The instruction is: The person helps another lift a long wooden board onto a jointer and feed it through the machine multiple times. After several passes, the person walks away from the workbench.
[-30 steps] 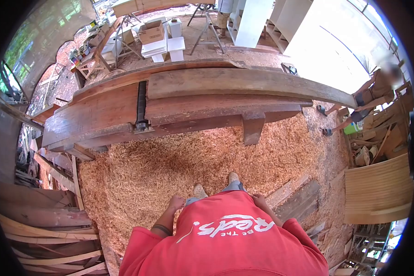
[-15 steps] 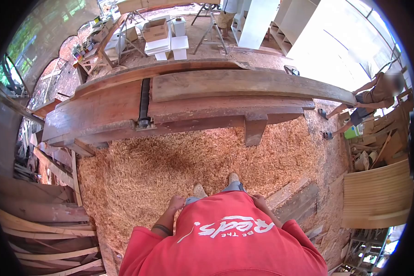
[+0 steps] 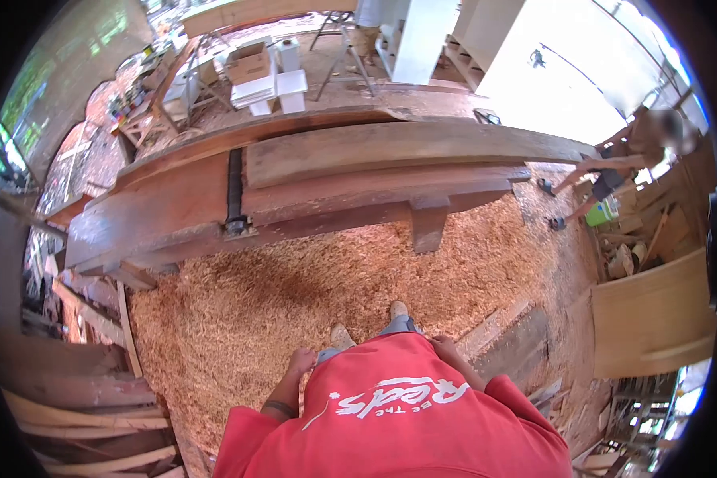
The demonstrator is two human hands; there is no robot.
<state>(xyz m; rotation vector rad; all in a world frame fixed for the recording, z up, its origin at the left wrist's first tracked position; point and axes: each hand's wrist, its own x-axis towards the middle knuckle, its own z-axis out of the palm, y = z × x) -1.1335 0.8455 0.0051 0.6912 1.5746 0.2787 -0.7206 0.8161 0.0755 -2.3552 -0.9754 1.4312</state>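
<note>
My left hand [image 3: 301, 360] is beside my left hip, its fingers curled at the blue trousers [image 3: 327, 353]; anything inside them is too small to make out. By the other hip is my right hand [image 3: 444, 347], partly hidden by the red shirt [image 3: 406, 422], and its fingers are unclear. Beyond my feet, out of reach of both hands, a long grey-brown plank [image 3: 406, 145] lies on large reddish timber [image 3: 334, 195]. A black roller [image 3: 235, 187] crosses the timber left of the plank's end.
Wood shavings [image 3: 279, 287] cover the ground around my shoes. A co-worker [image 3: 621, 155] stands at the plank's right end, a hand near it. Boards [image 3: 502, 346] lie at right, more timber [image 3: 95, 414] at left. White panels and a cardboard box [image 3: 248, 64] stand behind.
The bench and plank have shifted left in view as the camera turned slightly. The co-worker's arm now reaches further along the plank's end. My hands remain by my hips.
</note>
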